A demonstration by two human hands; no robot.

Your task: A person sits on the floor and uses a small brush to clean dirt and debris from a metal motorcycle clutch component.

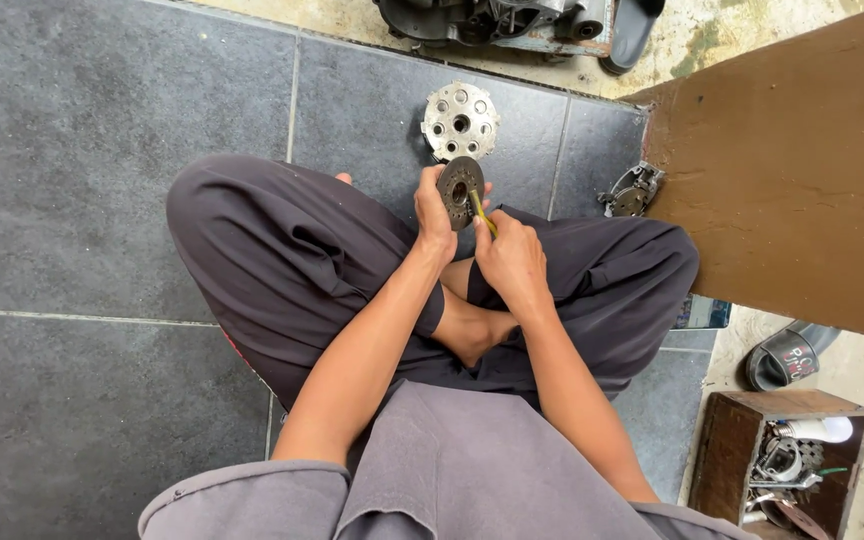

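Two round metal discs: one drilled disc (460,121) lies on the floor, one dark disc (459,186) is held; one yellow-handled tool (482,212); perhaps one wooden box (730,450).

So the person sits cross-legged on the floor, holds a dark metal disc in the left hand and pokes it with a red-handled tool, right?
Not quite: the tool in the right hand has a yellow handle, not red, as the head view shows. The rest holds: cross-legged on the tiled floor, dark metal disc in the left hand.
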